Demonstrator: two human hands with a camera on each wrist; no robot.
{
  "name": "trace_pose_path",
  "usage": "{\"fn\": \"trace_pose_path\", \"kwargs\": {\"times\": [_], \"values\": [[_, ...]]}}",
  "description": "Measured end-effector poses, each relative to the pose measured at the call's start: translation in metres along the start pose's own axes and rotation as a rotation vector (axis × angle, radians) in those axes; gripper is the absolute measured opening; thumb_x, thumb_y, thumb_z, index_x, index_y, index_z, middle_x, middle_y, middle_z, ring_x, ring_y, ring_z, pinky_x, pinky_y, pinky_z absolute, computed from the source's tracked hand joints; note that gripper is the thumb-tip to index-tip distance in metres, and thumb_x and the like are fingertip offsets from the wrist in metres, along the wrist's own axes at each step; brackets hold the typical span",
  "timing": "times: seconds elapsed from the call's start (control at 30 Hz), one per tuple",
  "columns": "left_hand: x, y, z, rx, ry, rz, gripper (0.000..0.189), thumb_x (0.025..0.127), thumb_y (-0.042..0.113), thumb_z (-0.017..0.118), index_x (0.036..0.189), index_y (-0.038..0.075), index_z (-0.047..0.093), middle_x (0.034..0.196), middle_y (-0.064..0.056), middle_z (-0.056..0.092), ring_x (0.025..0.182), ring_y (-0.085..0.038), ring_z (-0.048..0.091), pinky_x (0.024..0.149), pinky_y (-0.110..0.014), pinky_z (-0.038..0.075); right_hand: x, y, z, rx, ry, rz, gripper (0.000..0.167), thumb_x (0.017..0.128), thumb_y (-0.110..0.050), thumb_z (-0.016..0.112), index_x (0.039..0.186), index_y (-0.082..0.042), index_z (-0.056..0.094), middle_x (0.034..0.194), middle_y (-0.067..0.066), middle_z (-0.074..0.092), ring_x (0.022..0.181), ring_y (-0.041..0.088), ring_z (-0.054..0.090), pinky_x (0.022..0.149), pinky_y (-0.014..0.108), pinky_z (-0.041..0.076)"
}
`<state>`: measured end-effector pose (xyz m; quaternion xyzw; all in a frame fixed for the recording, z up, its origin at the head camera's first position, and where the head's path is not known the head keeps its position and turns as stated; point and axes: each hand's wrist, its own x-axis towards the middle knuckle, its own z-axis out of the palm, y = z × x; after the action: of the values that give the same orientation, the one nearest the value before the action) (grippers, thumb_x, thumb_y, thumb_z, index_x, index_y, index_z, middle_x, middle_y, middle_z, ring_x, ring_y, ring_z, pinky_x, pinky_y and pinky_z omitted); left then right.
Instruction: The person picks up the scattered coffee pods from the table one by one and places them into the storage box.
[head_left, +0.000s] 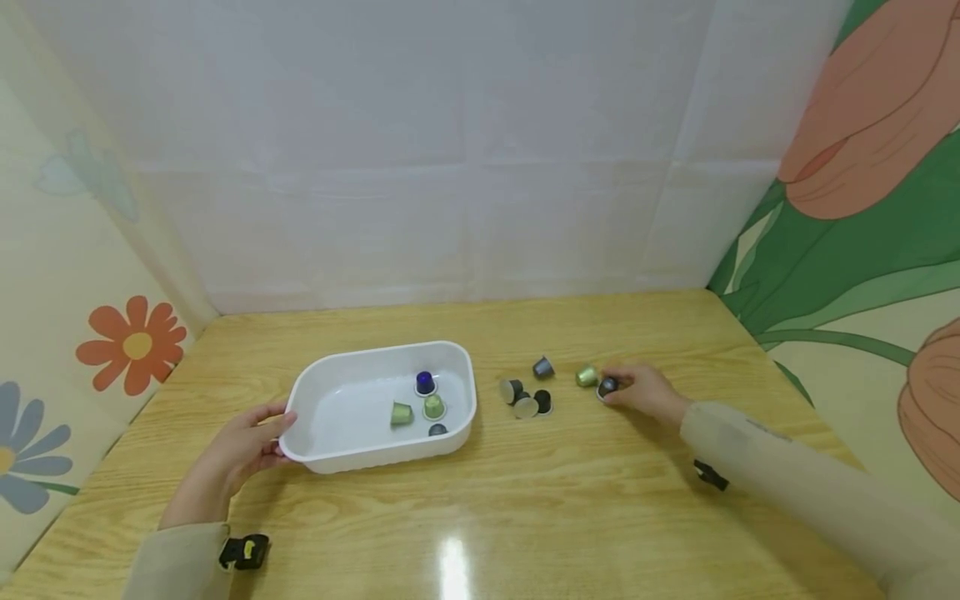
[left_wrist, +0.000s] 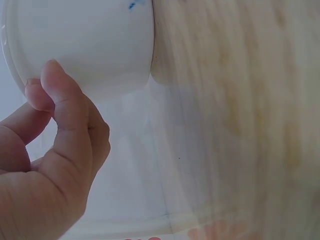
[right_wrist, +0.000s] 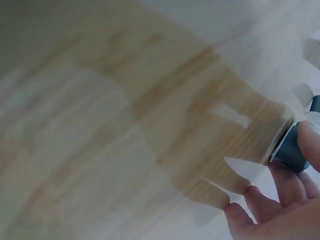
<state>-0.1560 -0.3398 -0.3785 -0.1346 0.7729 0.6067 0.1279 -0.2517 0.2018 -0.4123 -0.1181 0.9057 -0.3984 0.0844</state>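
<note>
My left hand (head_left: 238, 446) grips the left end of a white tray (head_left: 315, 460), thumb over the rim and fingers beneath it. Inside, toward the right end, are a dark blue coffee capsule (head_left: 425, 382), two green capsules (head_left: 401, 413) and a grey one (head_left: 437, 430) partly behind the front wall. Off to the right, my right hand (head_left: 648, 392) pinches a dark coffee capsule (head_left: 607, 387) between thumb and fingers, low at the tabletop. In the right wrist view this capsule (right_wrist: 291, 150) shows its rim facing left. A light green capsule (head_left: 587, 377) lies just left of those fingertips.
Between the tray and my right hand, a cluster of black capsules (head_left: 542, 402) sits on the wooden table (head_left: 525, 508), some with pale lids facing out. Behind them lies a grey-blue capsule (head_left: 543, 367). A white sheet (head_left: 450, 167) hangs along the table's back edge.
</note>
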Motion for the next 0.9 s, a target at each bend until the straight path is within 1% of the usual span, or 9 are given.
{"fn": "trace_pose_path", "kwargs": {"times": [0.2, 0.5, 0.6, 0.63, 0.67, 0.7, 0.73, 0.83, 0.9], "values": [[0.0, 0.0, 0.001, 0.004, -0.004, 0.006, 0.059, 0.104, 0.022, 0.047, 0.143, -0.014, 0.021, 0.08, -0.002, 0.059, 0.068, -0.013, 0.059, 0.064, -0.027, 0.055, 0.001, 0.001, 0.0, -0.015, 0.002, 0.035, 0.049, 0.085, -0.006, 0.075, 0.127, 0.009, 0.057, 0.127, 0.03, 0.055, 0.117, 0.043, 0.054, 0.099, 0.05, 0.042], [-0.001, -0.004, -0.001, 0.006, 0.002, -0.005, 0.061, 0.103, 0.023, 0.048, 0.143, -0.014, 0.02, 0.08, -0.001, 0.058, 0.068, -0.013, 0.058, 0.064, -0.027, 0.055, 0.004, 0.002, 0.0, 0.107, -0.019, 0.116, 0.051, 0.088, -0.009, 0.072, 0.133, 0.006, 0.054, 0.134, 0.029, 0.05, 0.124, 0.042, 0.048, 0.101, 0.047, 0.042], [0.002, -0.008, -0.003, -0.014, -0.011, 0.013, 0.061, 0.102, 0.024, 0.052, 0.141, -0.014, 0.023, 0.081, -0.002, 0.059, 0.069, -0.013, 0.059, 0.065, -0.028, 0.056, 0.001, 0.001, -0.002, 0.134, -0.007, 0.111, 0.05, 0.089, -0.008, 0.071, 0.133, 0.007, 0.052, 0.134, 0.029, 0.049, 0.124, 0.043, 0.048, 0.1, 0.046, 0.043], [0.004, -0.01, -0.004, -0.028, -0.014, 0.013, 0.06, 0.101, 0.025, 0.054, 0.139, -0.013, 0.028, 0.081, -0.002, 0.059, 0.069, -0.013, 0.06, 0.065, -0.028, 0.056, 0.0, 0.0, -0.003, 0.139, -0.006, 0.104, 0.05, 0.089, -0.008, 0.07, 0.133, 0.009, 0.052, 0.134, 0.03, 0.049, 0.124, 0.043, 0.048, 0.1, 0.046, 0.044], [0.006, -0.011, -0.005, -0.032, -0.02, 0.019, 0.06, 0.1, 0.026, 0.056, 0.138, -0.012, 0.03, 0.081, -0.002, 0.059, 0.069, -0.013, 0.06, 0.065, -0.028, 0.056, -0.002, -0.002, -0.004, 0.137, -0.005, 0.094, 0.051, 0.089, -0.008, 0.07, 0.133, 0.01, 0.051, 0.134, 0.03, 0.049, 0.124, 0.043, 0.048, 0.1, 0.047, 0.043], [0.007, -0.012, -0.007, -0.054, -0.03, 0.025, 0.055, 0.099, 0.026, 0.057, 0.135, -0.01, 0.036, 0.08, -0.003, 0.06, 0.068, -0.014, 0.06, 0.065, -0.028, 0.056, -0.003, -0.003, -0.005, 0.143, -0.004, 0.086, 0.051, 0.09, -0.008, 0.07, 0.133, 0.011, 0.05, 0.133, 0.03, 0.05, 0.124, 0.043, 0.048, 0.1, 0.047, 0.043], [0.008, -0.013, -0.008, -0.056, -0.039, 0.034, 0.054, 0.099, 0.027, 0.058, 0.134, -0.01, 0.037, 0.08, -0.003, 0.06, 0.069, -0.014, 0.06, 0.065, -0.028, 0.056, -0.005, -0.006, -0.006, 0.149, 0.001, 0.085, 0.051, 0.09, -0.009, 0.07, 0.132, 0.011, 0.05, 0.133, 0.03, 0.05, 0.124, 0.043, 0.048, 0.101, 0.047, 0.042], [0.008, -0.012, -0.008, -0.052, -0.034, 0.037, 0.056, 0.099, 0.028, 0.058, 0.134, -0.01, 0.037, 0.079, -0.003, 0.06, 0.068, -0.014, 0.06, 0.065, -0.028, 0.056, -0.009, -0.014, -0.009, 0.157, 0.006, 0.081, 0.053, 0.09, -0.011, 0.07, 0.133, 0.011, 0.049, 0.134, 0.029, 0.049, 0.125, 0.042, 0.047, 0.103, 0.048, 0.04], [0.006, -0.009, -0.005, -0.035, -0.024, 0.037, 0.058, 0.101, 0.026, 0.055, 0.138, -0.012, 0.031, 0.08, -0.002, 0.059, 0.068, -0.013, 0.06, 0.064, -0.028, 0.056, -0.011, -0.02, -0.011, 0.174, 0.012, 0.08, 0.054, 0.09, -0.012, 0.07, 0.134, 0.011, 0.048, 0.134, 0.029, 0.049, 0.126, 0.041, 0.047, 0.104, 0.047, 0.039]]}}
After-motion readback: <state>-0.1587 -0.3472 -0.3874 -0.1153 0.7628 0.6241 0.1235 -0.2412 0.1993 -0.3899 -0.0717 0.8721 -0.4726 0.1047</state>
